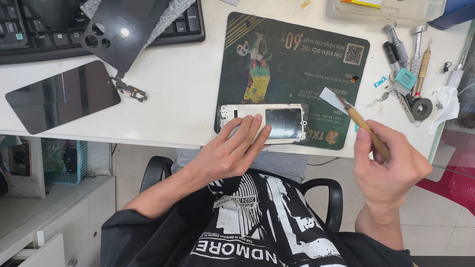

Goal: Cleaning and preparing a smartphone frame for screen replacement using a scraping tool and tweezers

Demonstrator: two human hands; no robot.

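The left hand [231,148] lay flat on a stripped phone frame [264,123], its fingers spread and pressing on the frame's left half, not clenched around anything. The frame rested lengthwise at the near edge of a dark green printed mat [297,64], close to the front edge of the white worktop [183,89], with its dark inner panel showing to the right of the fingertips.

The right hand [391,165] was closed around a wooden-handled tool [363,126], gripped like a pen between thumb and fingers. The tool's tip pointed up and left, touching a small white strip [330,96] held above the mat's right side, well apart from the frame.

To the left, a dark phone back cover [121,32] with camera openings lay partly over a black keyboard [44,29], a small circuit board [129,90] just below it and a dark glass panel [62,96] beside that. Screwdrivers and metal tools [408,54] lay at the right of the mat, near a crumpled white cloth [445,106].
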